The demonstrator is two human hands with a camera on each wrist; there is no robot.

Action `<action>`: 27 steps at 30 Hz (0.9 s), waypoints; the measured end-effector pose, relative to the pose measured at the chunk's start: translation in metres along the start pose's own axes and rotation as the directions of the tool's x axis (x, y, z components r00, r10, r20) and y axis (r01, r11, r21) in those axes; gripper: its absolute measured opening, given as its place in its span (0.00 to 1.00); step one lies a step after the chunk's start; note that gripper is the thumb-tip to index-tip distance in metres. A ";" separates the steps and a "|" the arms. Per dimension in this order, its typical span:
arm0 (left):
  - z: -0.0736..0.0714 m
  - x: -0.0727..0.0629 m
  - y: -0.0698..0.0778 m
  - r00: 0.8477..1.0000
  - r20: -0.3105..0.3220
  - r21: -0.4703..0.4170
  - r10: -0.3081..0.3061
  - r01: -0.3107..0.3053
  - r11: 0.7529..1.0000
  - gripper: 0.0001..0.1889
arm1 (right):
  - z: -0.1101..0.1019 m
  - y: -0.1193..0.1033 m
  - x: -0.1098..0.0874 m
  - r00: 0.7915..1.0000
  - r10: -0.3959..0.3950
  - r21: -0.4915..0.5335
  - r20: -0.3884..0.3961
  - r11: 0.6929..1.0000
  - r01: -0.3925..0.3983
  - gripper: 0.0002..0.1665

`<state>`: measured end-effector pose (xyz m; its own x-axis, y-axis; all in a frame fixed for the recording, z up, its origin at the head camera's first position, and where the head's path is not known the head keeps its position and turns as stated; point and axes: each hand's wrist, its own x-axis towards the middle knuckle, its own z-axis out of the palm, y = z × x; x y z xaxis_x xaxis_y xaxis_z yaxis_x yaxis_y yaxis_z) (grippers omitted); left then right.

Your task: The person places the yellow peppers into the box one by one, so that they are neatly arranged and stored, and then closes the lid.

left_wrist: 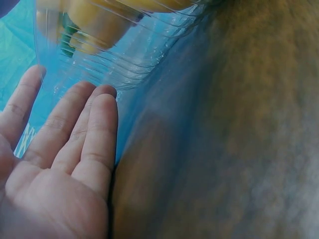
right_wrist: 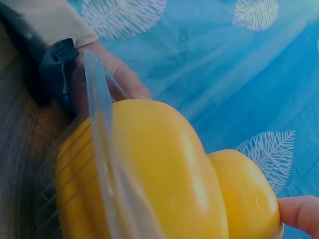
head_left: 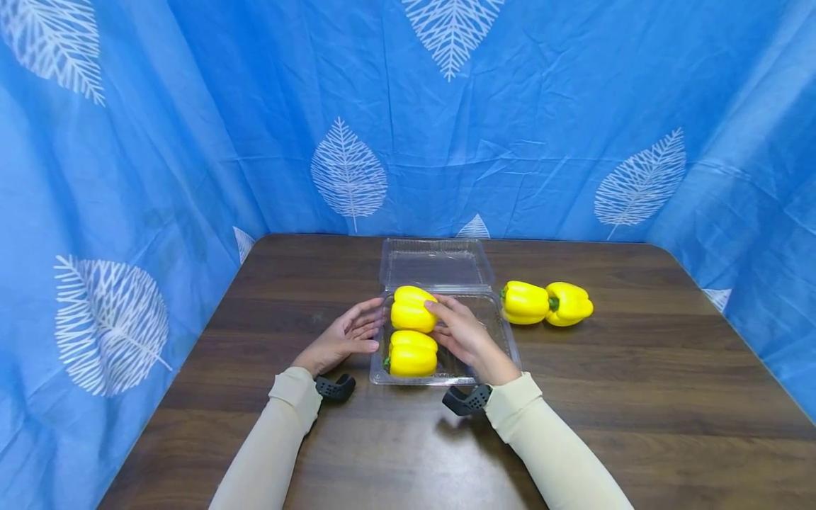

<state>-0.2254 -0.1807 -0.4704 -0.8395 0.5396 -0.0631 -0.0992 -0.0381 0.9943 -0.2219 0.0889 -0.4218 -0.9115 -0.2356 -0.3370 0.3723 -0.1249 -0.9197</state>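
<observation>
A clear plastic clamshell container [head_left: 468,380] lies on the table with its lid [head_left: 440,265] folded back. Two yellow bell peppers are in its left half, one behind the other. The right hand [head_left: 468,336] grips the farther bell pepper [head_left: 408,312], thumb on top and fingers along its right side. The nearer bell pepper [head_left: 414,356] lies on its side, green stem to the left. Beside the container's left wall is the left hand [head_left: 341,340]; the left wrist view shows its fingers [left_wrist: 102,134] extended, tips right at the ribbed plastic, palm holding nothing.
Two more yellow bell peppers, a left one [head_left: 525,303] and a right one [head_left: 570,304], lie on the table right of the container. The brown wooden table [head_left: 637,397] ends at a blue curtain [head_left: 542,142] with white leaf prints.
</observation>
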 end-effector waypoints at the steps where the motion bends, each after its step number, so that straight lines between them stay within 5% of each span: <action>1: -0.001 0.000 0.000 1.000 0.000 -0.001 0.001 -0.001 1.000 0.44 | 0.000 0.000 0.000 1.000 0.006 -0.002 0.006 1.000 -0.006 0.37; 11: -0.002 0.001 0.000 1.000 -0.013 0.015 -0.008 0.009 1.000 0.46 | 0.004 0.007 0.005 1.000 -0.001 -0.240 -0.015 0.971 -0.003 0.33; 18: -0.003 0.000 0.000 1.000 -0.010 0.021 -0.009 0.009 1.000 0.46 | 0.005 0.010 0.006 0.998 -0.060 -0.411 -0.036 0.911 0.040 0.29; 27: -0.002 0.001 -0.001 1.000 -0.004 0.006 0.011 -0.011 1.000 0.47 | 0.003 0.009 0.005 0.996 -0.090 -0.495 -0.001 0.865 0.077 0.26</action>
<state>-0.2269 -0.1817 -0.4719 -0.8429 0.5355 -0.0529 -0.0872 -0.0389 0.9954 -0.2230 0.0840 -0.4312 -0.9415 -0.2222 -0.2535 0.1653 0.3512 -0.9216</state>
